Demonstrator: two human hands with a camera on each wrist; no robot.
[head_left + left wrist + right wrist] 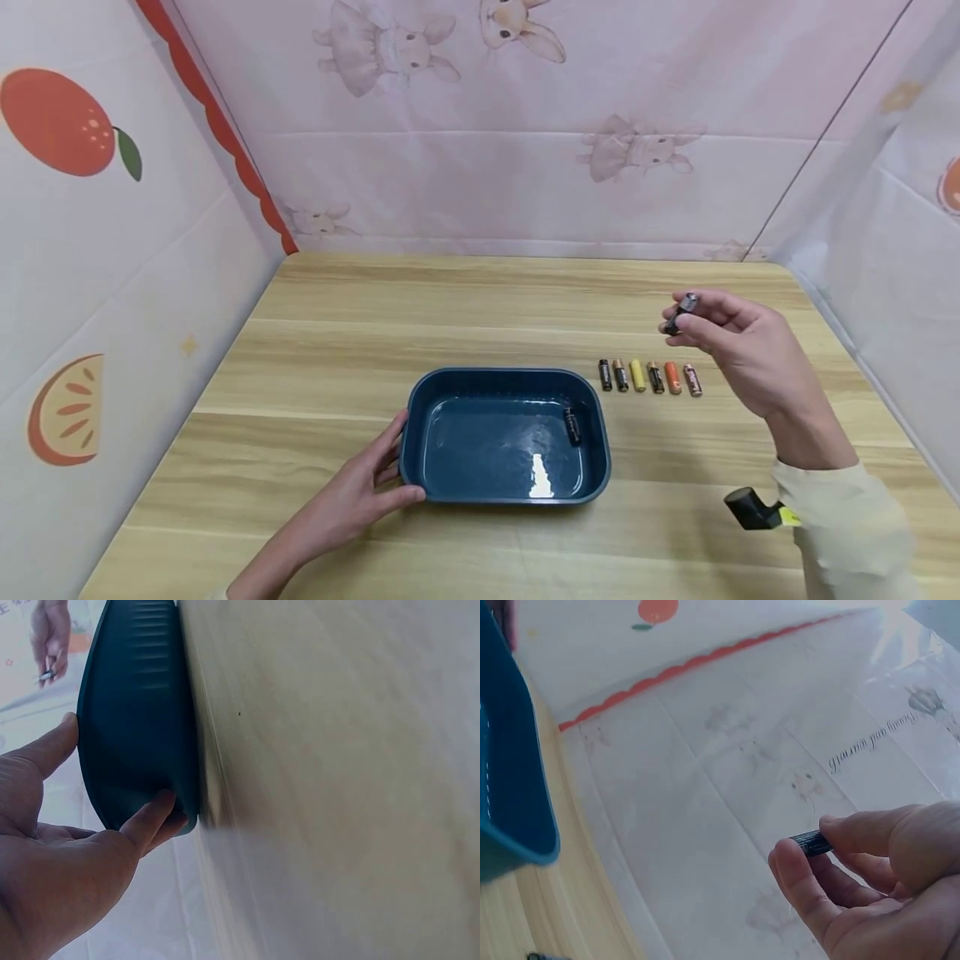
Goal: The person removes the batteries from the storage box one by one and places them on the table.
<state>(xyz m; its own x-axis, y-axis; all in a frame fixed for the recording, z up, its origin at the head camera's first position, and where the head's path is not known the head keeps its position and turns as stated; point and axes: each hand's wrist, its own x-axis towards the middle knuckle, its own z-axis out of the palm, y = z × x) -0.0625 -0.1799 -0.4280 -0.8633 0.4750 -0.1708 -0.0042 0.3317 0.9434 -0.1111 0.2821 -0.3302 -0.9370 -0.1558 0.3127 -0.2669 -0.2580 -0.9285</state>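
My right hand is raised above the table at the right and pinches a dark battery between thumb and fingertips. The same battery shows in the right wrist view, clear of the table. A dark blue rectangular bin sits in front of me. Around its left end my left hand holds it, thumb at the near corner and fingers along the outer wall. In the left wrist view two fingertips touch the bin's side. One black battery lies inside, near the right wall.
Right of the bin, several batteries stretch in a row, among them a yellow one and an orange one. A black device with a yellow part is by the right sleeve. Printed sheets enclose the wooden table.
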